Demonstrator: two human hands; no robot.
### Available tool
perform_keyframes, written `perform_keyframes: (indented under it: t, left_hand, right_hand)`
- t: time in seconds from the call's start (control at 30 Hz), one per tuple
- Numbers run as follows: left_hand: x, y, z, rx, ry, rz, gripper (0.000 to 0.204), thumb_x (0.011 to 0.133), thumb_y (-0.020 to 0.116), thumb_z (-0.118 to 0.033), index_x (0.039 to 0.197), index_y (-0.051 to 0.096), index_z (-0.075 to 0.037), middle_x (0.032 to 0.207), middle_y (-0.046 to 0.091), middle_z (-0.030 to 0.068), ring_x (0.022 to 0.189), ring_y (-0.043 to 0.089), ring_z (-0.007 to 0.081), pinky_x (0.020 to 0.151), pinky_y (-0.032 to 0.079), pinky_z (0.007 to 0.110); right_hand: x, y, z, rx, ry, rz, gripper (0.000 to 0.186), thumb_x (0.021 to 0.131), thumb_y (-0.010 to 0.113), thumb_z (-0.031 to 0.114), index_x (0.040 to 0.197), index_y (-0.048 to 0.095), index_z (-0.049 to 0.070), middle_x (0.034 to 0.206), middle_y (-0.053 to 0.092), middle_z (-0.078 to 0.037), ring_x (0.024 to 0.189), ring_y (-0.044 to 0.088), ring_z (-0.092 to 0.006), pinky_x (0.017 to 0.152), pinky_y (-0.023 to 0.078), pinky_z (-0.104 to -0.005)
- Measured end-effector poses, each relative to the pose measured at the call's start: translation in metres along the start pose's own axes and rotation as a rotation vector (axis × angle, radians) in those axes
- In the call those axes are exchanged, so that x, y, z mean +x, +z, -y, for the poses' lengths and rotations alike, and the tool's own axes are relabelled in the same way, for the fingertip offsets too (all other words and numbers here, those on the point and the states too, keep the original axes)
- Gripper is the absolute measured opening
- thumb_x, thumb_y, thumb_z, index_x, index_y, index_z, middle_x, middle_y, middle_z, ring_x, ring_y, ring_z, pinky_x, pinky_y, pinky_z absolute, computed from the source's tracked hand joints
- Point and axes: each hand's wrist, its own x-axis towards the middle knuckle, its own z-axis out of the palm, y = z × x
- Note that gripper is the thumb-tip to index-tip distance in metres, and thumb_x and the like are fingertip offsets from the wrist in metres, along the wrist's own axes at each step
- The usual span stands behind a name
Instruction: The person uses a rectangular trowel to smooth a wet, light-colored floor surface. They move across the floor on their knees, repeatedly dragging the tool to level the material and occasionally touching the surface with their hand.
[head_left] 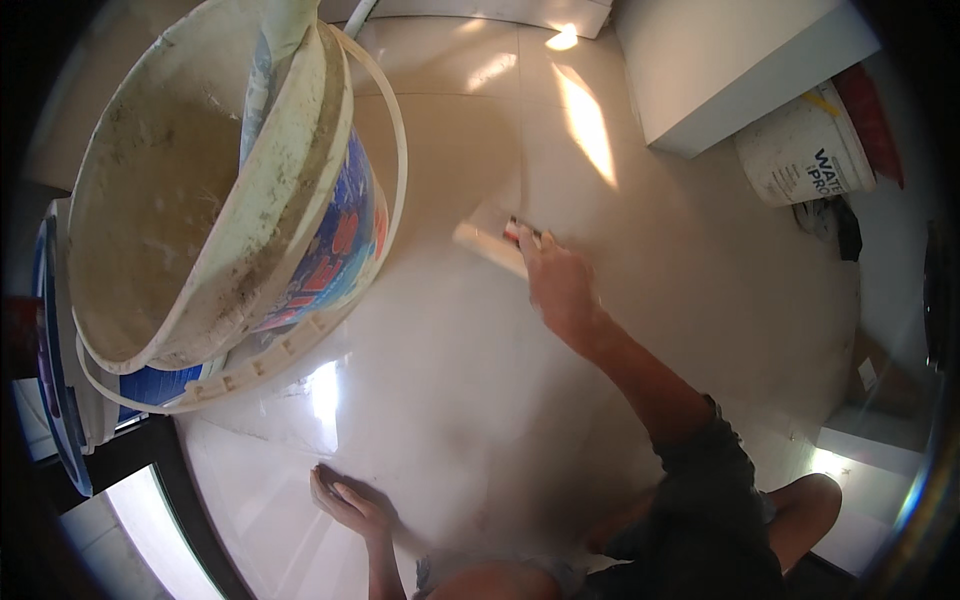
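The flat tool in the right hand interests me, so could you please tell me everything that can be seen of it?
The flat tool is blurred, hiding fine detail and leaving its material uncertain. It has a broad, pale, flat part with a straight beige edge slanting from upper left to lower right, and a dark handle with some red, partly covered by the fingers of the right hand gripping it. It is over the pale, glossy floor, right of the large bucket; whether it touches the floor is unclear.

A white bucket [800, 150] sits far right (something red [868, 125] at its rim). Near left runs a dark frame [187, 500].
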Motion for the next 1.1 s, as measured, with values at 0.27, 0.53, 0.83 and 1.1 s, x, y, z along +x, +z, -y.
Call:
perform_keyframes:
  t: [0.27, 0.53, 0.83, 1.1]
  left_hand:
    - [-0.002, 0.000, -0.005, 0.002, 0.004, -0.008, 0.053, 0.118, 0.039, -0.024, 0.158, 0.041, 0.010, 0.156, 0.047, 0.0297, 0.146, 0.046, 0.0439, 0.123, 0.038, 0.052]
    - [0.002, -0.006, -0.014, 0.032, -0.017, 0.009, 0.052, 0.117, 0.041, -0.023, 0.158, 0.041, 0.009, 0.156, 0.048, 0.0290, 0.146, 0.047, 0.0435, 0.121, 0.038, 0.051]
    - [-0.001, -0.011, -0.011, 0.085, -0.001, -0.005, 0.054, 0.117, 0.042, -0.024, 0.159, 0.039, 0.009, 0.157, 0.045, 0.0295, 0.146, 0.045, 0.0451, 0.122, 0.037, 0.053]
    - [0.002, -0.004, -0.017, 0.071, 0.018, 0.017, 0.055, 0.117, 0.040, -0.025, 0.160, 0.038, 0.010, 0.156, 0.044, 0.0320, 0.146, 0.043, 0.0461, 0.122, 0.035, 0.055]
  right_hand:
    - [0.012, 0.016, -0.025, -0.059, -0.031, 0.039, 0.033, 0.104, 0.064, 0.023, 0.136, 0.070, 0.015, 0.102, 0.079, -0.017, 0.089, 0.081, -0.0327, 0.075, 0.066, -0.0469]
    - [0.096, -0.002, -0.059, -0.011, 0.049, 0.112, 0.018, 0.098, 0.066, 0.021, 0.106, 0.076, 0.008, 0.089, 0.077, -0.015, 0.090, 0.080, -0.0330, 0.074, 0.066, -0.0461]
    - [0.115, -0.002, -0.084, -0.006, -0.043, 0.079, 0.022, 0.099, 0.063, 0.016, 0.113, 0.078, 0.007, 0.097, 0.080, -0.016, 0.093, 0.080, -0.0344, 0.081, 0.065, -0.0475]
    - [0.129, 0.029, -0.134, -0.073, -0.074, 0.174, 0.045, 0.096, 0.065, 0.012, 0.140, 0.069, 0.023, 0.103, 0.080, -0.015, 0.093, 0.079, -0.0363, 0.081, 0.064, -0.0487]
